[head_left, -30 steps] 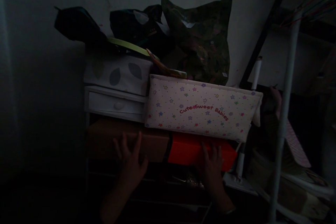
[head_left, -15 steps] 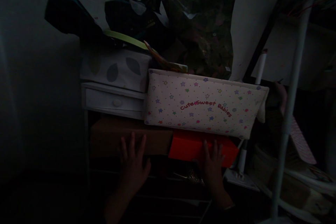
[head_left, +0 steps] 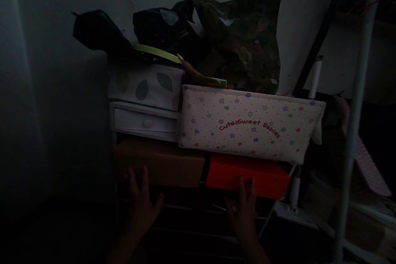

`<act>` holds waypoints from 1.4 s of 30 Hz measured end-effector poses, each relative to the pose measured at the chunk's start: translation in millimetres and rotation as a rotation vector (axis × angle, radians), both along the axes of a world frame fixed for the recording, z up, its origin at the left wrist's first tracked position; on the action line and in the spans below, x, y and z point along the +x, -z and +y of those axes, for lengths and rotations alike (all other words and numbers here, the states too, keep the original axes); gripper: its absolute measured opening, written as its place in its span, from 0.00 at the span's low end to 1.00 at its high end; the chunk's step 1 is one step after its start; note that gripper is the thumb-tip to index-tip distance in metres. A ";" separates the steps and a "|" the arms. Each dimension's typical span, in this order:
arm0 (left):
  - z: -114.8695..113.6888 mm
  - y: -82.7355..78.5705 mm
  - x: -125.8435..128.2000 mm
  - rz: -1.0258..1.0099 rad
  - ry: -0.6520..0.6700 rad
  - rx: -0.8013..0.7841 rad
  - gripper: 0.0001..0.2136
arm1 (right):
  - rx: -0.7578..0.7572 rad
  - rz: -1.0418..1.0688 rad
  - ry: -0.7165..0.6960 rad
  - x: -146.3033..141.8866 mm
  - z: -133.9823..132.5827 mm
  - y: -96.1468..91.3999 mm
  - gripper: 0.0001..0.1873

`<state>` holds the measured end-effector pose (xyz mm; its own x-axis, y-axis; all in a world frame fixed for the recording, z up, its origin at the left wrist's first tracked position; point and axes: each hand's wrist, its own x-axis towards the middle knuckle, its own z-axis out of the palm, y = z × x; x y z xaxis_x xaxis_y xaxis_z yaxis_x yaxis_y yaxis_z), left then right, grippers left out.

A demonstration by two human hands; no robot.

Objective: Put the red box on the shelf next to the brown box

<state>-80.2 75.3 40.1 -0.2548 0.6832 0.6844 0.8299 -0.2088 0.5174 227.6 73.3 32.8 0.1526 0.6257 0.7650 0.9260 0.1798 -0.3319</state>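
A brown cardboard box [head_left: 173, 169] and a red-orange box [head_left: 262, 179] lie side by side on a shelf of a rack. My left hand [head_left: 140, 200] is in front of the brown box, fingers spread, holding nothing. Before the red box is my right hand [head_left: 243, 206], also with its fingers apart and nothing in it. In the dim light I cannot tell whether the fingertips touch either box. Above the boxes hangs a white fabric bin [head_left: 247, 123] with coloured stars and the words "Cute Sweet Babies".
A small white drawer [head_left: 147, 123] sits under a leaf-patterned box [head_left: 139, 84]. Dark bags [head_left: 167, 29] and a large dark plastic bag [head_left: 250, 41] are piled on top. At right stand a pale pole [head_left: 351, 132] and a flat mop [head_left: 295, 212].
Both hands have drawn down and back a little from the boxes, the left also leftward. The view has shifted, so the rack appears farther right. A gap between the two boxes looks wider.
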 end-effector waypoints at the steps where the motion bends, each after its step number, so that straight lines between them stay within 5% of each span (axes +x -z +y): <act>1: -0.5 -0.9 -1.8 0.009 -0.006 -0.008 0.41 | 0.004 0.021 -0.041 -6.7 -2.7 8.1 0.38; 5: -3.3 0.1 -5.9 0.093 0.020 -0.043 0.39 | -0.034 0.068 -0.231 -28.7 -6.9 41.9 0.26; 8: -5.8 3.9 -8.6 0.106 0.041 -0.020 0.36 | -0.206 0.177 -0.327 -38.7 0.0 63.2 0.20; 13: -15.0 18.6 -5.8 0.012 -0.007 0.164 0.32 | -0.438 0.395 -0.286 -44.7 23.5 92.5 0.28; 17: -17.4 43.9 5.0 0.087 0.085 0.210 0.22 | -0.438 0.485 -0.334 -53.3 38.5 107.2 0.27; 21: 4.7 74.4 12.6 0.191 0.231 0.099 0.19 | -0.444 0.547 -0.321 -65.2 46.6 115.5 0.27; 26: 44.0 110.7 11.4 0.057 0.108 -0.010 0.17 | -0.517 0.617 -0.335 -66.7 53.4 128.1 0.23; 31: 56.0 130.9 6.4 -0.054 0.004 -0.086 0.16 | -0.406 0.611 -0.221 -66.5 60.2 130.2 0.28; 35: 51.7 125.8 9.8 -0.008 -0.057 -0.098 0.16 | -0.329 0.600 -0.185 -71.6 60.7 118.0 0.33; 42: 43.3 113.9 15.2 0.049 -0.162 -0.079 0.18 | -0.253 0.556 -0.263 -78.3 51.6 98.2 0.20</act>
